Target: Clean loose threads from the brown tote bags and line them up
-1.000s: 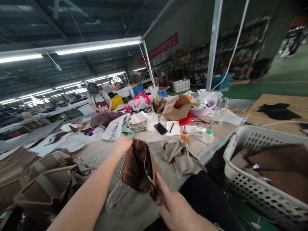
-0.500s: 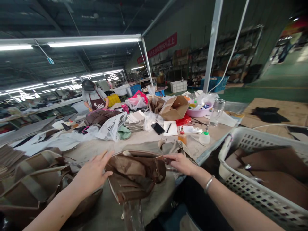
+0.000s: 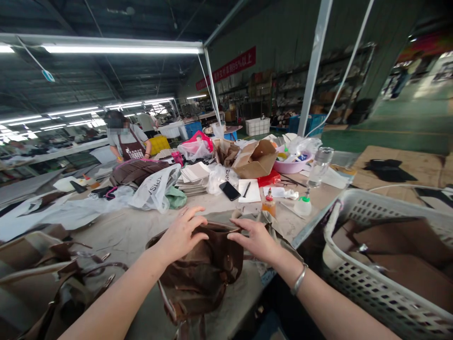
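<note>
A brown bag (image 3: 198, 283) with its mouth toward the far side lies in front of me on the worktable, its lining and an inner zip showing. My left hand (image 3: 184, 233) is over the left part of its top edge, fingers and thumb apart. At the right part of that edge, my right hand (image 3: 253, 236) has the rim between thumb and fingers. A strap (image 3: 191, 328) hangs at the bag's near end. More brown bags (image 3: 38, 278) with handles are on the left, near my left forearm. Grey-brown fabric (image 3: 272, 226) lies just beyond my right hand.
A white plastic basket (image 3: 339, 245) with brown pieces stands at my right. Across the table are a phone (image 3: 230, 191), a notepad with a pen (image 3: 249, 193), small bottles (image 3: 302, 207), a glass jar (image 3: 320, 167) and plastic bags (image 3: 155, 189). A person in an apron (image 3: 129, 141) works beyond.
My left hand has moved right along the bag's top edge, closer to my right hand. The rim has drawn narrower between them, and the view has turned slightly.
</note>
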Available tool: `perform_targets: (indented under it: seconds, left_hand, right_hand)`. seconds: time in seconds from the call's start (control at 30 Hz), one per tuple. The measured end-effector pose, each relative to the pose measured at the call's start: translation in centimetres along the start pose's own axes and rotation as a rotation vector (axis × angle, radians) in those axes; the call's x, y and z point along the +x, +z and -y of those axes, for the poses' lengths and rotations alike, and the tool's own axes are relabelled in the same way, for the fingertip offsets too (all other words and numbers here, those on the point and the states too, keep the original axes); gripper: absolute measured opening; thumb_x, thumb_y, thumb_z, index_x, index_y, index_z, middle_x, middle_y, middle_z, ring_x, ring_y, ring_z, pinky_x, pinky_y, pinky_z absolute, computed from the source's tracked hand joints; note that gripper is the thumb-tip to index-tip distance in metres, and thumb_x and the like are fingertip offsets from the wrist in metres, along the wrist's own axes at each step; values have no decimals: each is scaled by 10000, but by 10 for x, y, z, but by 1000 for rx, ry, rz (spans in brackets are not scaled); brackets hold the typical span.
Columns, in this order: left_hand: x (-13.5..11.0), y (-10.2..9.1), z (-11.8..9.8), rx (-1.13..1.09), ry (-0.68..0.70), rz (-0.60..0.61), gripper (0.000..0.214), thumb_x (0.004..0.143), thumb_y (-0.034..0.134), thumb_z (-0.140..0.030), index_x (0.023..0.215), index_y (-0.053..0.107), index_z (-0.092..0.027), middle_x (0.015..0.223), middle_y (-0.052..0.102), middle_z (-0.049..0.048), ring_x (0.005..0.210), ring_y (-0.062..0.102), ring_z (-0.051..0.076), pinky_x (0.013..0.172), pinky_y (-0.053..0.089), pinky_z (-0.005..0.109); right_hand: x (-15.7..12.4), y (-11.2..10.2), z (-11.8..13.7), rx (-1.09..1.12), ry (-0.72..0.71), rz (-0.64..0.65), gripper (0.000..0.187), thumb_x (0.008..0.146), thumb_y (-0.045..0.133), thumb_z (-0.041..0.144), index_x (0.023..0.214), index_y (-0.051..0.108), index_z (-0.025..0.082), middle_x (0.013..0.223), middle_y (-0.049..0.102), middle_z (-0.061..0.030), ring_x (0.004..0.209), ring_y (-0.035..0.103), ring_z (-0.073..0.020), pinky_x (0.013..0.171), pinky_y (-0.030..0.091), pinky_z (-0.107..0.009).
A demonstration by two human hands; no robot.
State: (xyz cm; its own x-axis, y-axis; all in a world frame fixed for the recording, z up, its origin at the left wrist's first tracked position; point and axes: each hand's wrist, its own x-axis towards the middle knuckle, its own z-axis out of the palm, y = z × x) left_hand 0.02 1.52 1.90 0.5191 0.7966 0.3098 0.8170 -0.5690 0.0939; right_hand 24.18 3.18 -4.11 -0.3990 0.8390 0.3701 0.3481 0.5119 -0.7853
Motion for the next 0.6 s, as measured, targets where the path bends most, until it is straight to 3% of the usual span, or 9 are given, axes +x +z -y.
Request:
perform_targets:
  seconds: [0.17, 0.4, 0.6]
  left_hand:
    - [9, 1, 10, -93, 24, 58, 137, 806, 569, -329, 825, 607, -199, 1165, 528, 74, 1079, 490, 210, 971, 384, 380]
    - [11, 11, 18, -203, -64, 57, 167, 809, 564, -358, 841, 611, -201, 1088, 588, 59, 995, 546, 174, 928, 410, 316]
    - [12, 10, 15, -243, -68, 79, 164, 750, 630, -347, 772, 581, -192, 1089, 589, 57, 992, 545, 180, 944, 400, 334]
  right_hand:
    - [10, 0, 4, 70, 11, 10, 180, 804, 623, 290, 949, 710, 228, 833, 689, -16, 786, 617, -157, 720, 473, -250]
    - [14, 2, -4, 40, -22, -31, 170, 824, 601, 307, 927, 714, 233, 831, 689, -19, 767, 614, -154, 714, 479, -251]
    - [15, 4, -3, -8, -67, -66, 180, 838, 582, 322, 891, 715, 213, 747, 669, -25, 689, 596, -144, 638, 471, -243]
